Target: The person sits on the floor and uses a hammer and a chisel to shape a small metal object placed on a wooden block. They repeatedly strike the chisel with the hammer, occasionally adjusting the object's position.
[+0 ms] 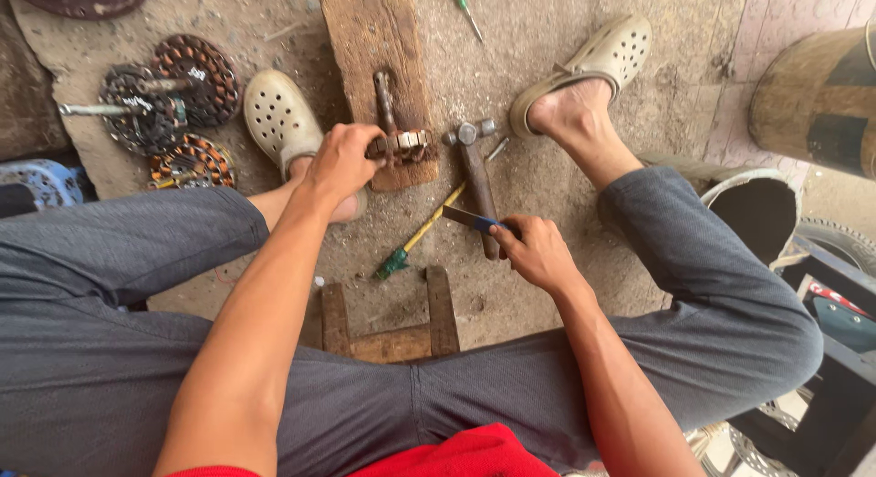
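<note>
Seated on a low wooden stool (392, 322) over a dusty concrete floor (538, 39), I pin a small rusty motor rotor (401, 146) against a worn wooden block (365, 30) with my left hand (342, 162), its fingers (365, 139) clenched round the rotor's near end. The rotor sits at the block's lower edge, its dark shaft (383, 98) running straight away from me up the board.

My right hand (534, 251) is closed on the blue handle of a flat-bladed tool (470, 219), which looks like a chisel or file; its dull metal blade points left and slightly up toward the rotor, well short of touching it. The rotor therefore lies ahead and to the left of my right fingers, and the left hand is the nearer one, already on it.

Between the two hands a ball-peen hammer (474, 167) lies on the floor, steel head by the block, brown handle trailing back under my right hand. A yellow-shafted, green-handled screwdriver (415, 240) lies slantwise beside it. Copper-wound stators (173, 103) sit well apart to the left, beyond my cream perforated clog (278, 116).
</note>
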